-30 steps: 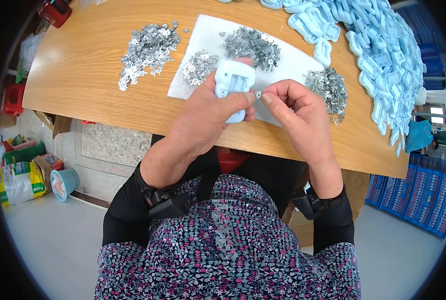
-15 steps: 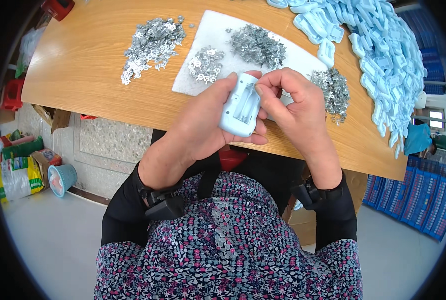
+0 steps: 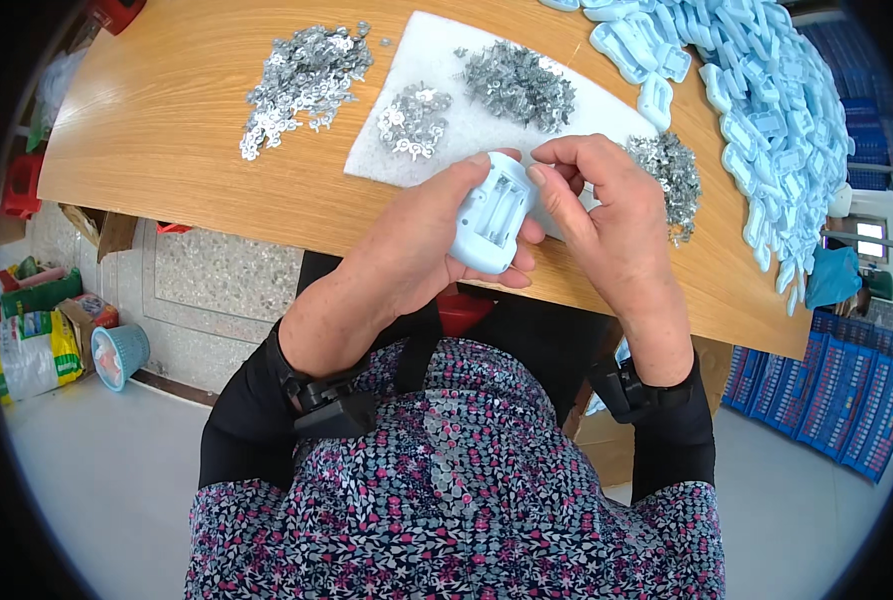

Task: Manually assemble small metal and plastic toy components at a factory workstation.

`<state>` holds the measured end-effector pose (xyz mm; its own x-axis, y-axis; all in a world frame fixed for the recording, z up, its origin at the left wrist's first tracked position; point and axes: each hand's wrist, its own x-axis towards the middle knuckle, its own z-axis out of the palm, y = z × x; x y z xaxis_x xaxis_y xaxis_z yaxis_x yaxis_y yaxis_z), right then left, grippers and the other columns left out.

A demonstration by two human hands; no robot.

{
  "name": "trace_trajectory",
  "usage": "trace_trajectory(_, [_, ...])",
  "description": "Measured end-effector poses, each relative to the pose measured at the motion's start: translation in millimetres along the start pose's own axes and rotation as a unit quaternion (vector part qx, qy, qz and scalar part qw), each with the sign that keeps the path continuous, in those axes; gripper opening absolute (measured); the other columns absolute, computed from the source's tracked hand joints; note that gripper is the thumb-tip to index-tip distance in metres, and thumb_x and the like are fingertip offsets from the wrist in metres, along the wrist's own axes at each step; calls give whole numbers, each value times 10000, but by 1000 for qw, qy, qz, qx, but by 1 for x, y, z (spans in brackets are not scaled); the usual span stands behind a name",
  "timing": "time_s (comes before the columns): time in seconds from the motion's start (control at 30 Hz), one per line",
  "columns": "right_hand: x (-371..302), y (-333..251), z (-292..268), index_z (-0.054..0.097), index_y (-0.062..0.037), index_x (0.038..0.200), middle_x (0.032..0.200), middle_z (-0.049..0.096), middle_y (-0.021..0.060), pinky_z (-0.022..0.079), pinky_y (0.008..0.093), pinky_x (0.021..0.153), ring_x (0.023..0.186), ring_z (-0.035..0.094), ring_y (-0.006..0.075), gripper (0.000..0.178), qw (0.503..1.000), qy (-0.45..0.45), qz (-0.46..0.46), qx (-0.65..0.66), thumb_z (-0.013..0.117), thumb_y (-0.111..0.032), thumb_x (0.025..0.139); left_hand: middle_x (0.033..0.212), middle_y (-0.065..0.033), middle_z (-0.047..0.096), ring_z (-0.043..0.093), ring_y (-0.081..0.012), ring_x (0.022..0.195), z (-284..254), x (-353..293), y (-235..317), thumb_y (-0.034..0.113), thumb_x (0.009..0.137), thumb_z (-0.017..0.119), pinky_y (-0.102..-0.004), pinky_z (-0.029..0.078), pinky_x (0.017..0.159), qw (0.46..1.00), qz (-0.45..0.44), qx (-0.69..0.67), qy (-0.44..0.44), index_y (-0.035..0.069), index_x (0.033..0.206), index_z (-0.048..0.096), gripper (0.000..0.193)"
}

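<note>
- Holding a light blue, rounded oblong plastic housing (image 3: 489, 222) at the centre of the frame, the left hand (image 3: 406, 235) has its grip wrapped about the sides, recessed face toward the camera.
- Right hand (image 3: 616, 205), right of centre: grip narrow, thumb and forefinger nearly together, just beside the housing's upper right edge. Whether a small piece lies between them cannot be told.
- Silvery metal (image 3: 493, 237) shows at both ends of the recess.
- Stock: flat silvery metal pieces (image 3: 306, 85) piled at upper left on the light brown wooden counter (image 3: 166, 130); further metal piles on a white foam sheet (image 3: 606, 112), top centre.
- Step in hand, as judged: fitting small metal parts into the recess.
- Next move, as judged: calls for a steady left grip and precise fingertip pressure, avoiding bent or poorly seated metal.
</note>
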<state>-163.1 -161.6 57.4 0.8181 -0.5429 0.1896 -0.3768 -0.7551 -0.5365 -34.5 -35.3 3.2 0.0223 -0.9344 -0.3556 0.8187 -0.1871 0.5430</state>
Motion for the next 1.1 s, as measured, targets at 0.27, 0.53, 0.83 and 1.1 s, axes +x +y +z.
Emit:
trace_trajectory(0.27, [-7,8,1,665,-1,1059,912,676,40,497,249,739,814,614,110,226,956,-103,160,222,656,-203,958,1024,-146,664,677,-219,825,10,-6,0,310,1066,331,-347,581,750,997,54,57,-19,6,1463,389,503])
trace_trajectory(0.53, [-12,9,-5,702,-17,1025,874,711,117,514,321,779,810,661,188,320,958,-124,168,195,661,-314,914,994,-73,649,599,-108,833,5,-10,8,144,1004,465,-258,503,757,870,145,468,57,31,1425,493,437])
trace_trajectory(0.83, [-11,7,-12,693,4,1078,848,662,7,481,228,732,793,591,69,218,945,-118,183,242,641,-174,962,887,-76,617,510,-104,652,-6,0,0,121,1010,379,-240,446,589,920,200,338,6,12,1472,420,477])
trace_trajectory(1.1, [-19,4,12,714,-1,1042,858,726,50,526,257,760,806,667,95,182,903,-67,153,397,705,-92,885,866,-84,554,426,-92,565,-3,-10,7,343,1065,378,-236,338,481,992,10,-15,-123,9,1181,545,391])
